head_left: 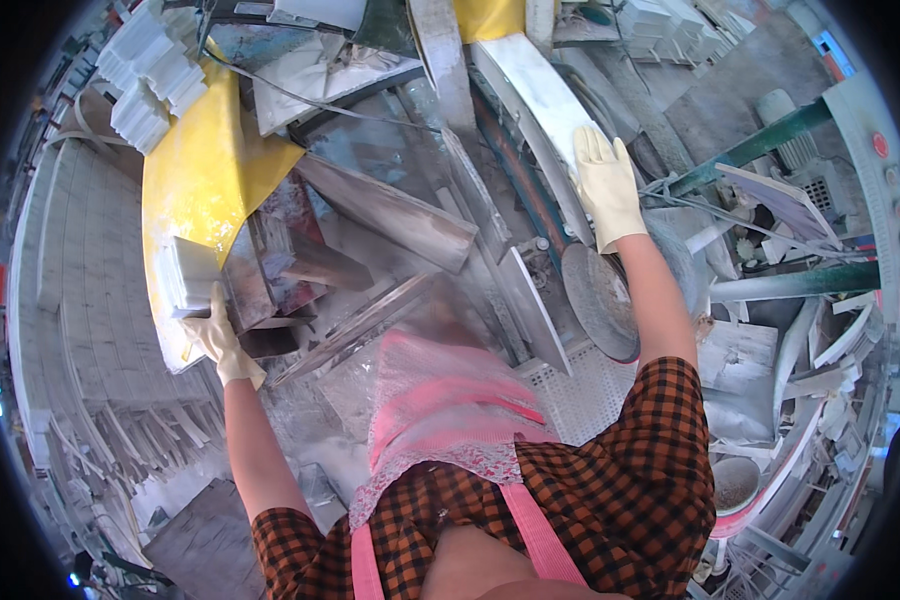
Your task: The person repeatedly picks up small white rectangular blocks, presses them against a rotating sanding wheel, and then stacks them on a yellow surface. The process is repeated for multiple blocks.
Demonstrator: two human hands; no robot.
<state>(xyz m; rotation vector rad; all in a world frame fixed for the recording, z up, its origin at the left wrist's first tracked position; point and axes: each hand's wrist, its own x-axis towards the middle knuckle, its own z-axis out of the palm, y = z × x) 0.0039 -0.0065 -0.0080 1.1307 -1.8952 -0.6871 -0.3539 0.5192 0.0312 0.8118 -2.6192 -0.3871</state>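
My left hand, in a cream rubber glove, is closed around the near end of a small stack of white strips. Beneath that stack is a glossy yellow sheet, which is draped over a support. My right hand, gloved the same way, lies flat with its fingers stretched out on a long white bar of the machine; nothing is seen in its grasp. Just below the right wrist stands a grey round disc, partly hidden by my forearm.
More stacked white strips rest at the far left, above rows of grey-white pieces. Between my arms lean several dusty boards. Green metal bars cross the right side. A control panel with a red button stands far right.
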